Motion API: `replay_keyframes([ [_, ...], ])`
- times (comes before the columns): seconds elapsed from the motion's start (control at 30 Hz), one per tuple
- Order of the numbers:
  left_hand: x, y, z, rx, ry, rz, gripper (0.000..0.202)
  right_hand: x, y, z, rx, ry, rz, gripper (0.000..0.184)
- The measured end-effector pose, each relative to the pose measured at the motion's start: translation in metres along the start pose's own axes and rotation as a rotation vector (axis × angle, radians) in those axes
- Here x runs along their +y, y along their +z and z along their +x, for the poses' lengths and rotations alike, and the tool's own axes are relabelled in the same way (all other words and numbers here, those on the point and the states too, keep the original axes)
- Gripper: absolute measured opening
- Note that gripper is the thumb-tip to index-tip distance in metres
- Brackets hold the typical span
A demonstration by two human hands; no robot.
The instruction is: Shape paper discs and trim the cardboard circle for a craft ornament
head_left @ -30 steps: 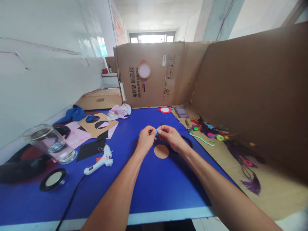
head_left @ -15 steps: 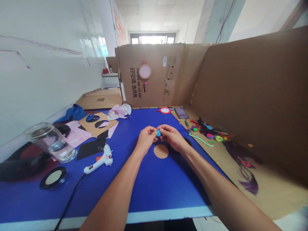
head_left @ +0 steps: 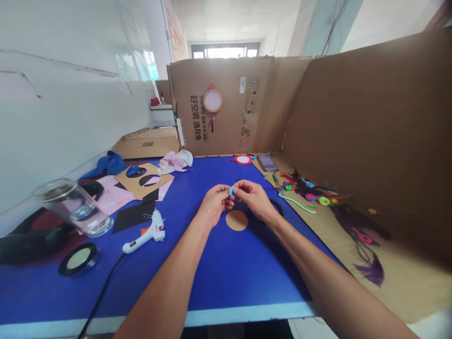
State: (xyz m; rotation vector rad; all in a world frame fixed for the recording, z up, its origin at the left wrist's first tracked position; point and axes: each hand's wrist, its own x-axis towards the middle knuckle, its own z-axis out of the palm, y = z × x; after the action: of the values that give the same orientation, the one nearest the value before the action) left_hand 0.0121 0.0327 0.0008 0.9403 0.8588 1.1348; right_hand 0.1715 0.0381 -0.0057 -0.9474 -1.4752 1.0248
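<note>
My left hand (head_left: 215, 203) and my right hand (head_left: 254, 198) meet above the blue table (head_left: 219, 268), fingertips pinched together on a small light-blue piece (head_left: 231, 190). Both hands are closed on it. Just below them a brown cardboard disc (head_left: 236, 220) lies flat on the blue surface. A black ring (head_left: 274, 207) lies partly hidden under my right wrist. A white glue gun (head_left: 146, 234) rests to the left of my left forearm, its black cord running toward the table's front edge.
A clear glass jar (head_left: 72, 207) lies tilted at the left, a black tape roll (head_left: 77, 259) in front of it. Cardboard with cut-outs (head_left: 143, 181), pink and black sheets and cloths lie behind. Cardboard walls (head_left: 370, 136) enclose back and right; coloured craft bits (head_left: 310, 195) and purple feathers (head_left: 367, 268) lie right.
Both hands have stayed together, turning the small light-blue piece between the fingertips; it showed as a round blue spot half a second ago. The camera has shifted slightly.
</note>
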Motion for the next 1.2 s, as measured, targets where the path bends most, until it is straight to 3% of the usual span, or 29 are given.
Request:
replay_keyframes([
  [0.23,-0.001,0.004,-0.001,0.027,0.078,0.116,0.014,0.007,0.000,0.001,0.148,-0.006,-0.152,0.021],
  [0.37,-0.001,0.000,0.001,0.060,0.081,0.136,0.018,0.004,0.001,-0.001,0.069,0.070,0.009,0.022],
  [0.6,0.000,-0.008,0.002,-0.102,-0.060,-0.135,0.026,0.003,-0.001,-0.001,-0.023,0.243,0.348,0.024],
  [0.9,0.003,-0.006,-0.001,-0.223,-0.107,-0.220,0.029,0.004,0.003,-0.002,-0.011,0.175,0.233,0.025],
  [1.2,0.000,0.001,-0.002,-0.084,-0.003,-0.110,0.029,-0.002,0.005,-0.004,0.086,-0.022,0.023,0.025],
])
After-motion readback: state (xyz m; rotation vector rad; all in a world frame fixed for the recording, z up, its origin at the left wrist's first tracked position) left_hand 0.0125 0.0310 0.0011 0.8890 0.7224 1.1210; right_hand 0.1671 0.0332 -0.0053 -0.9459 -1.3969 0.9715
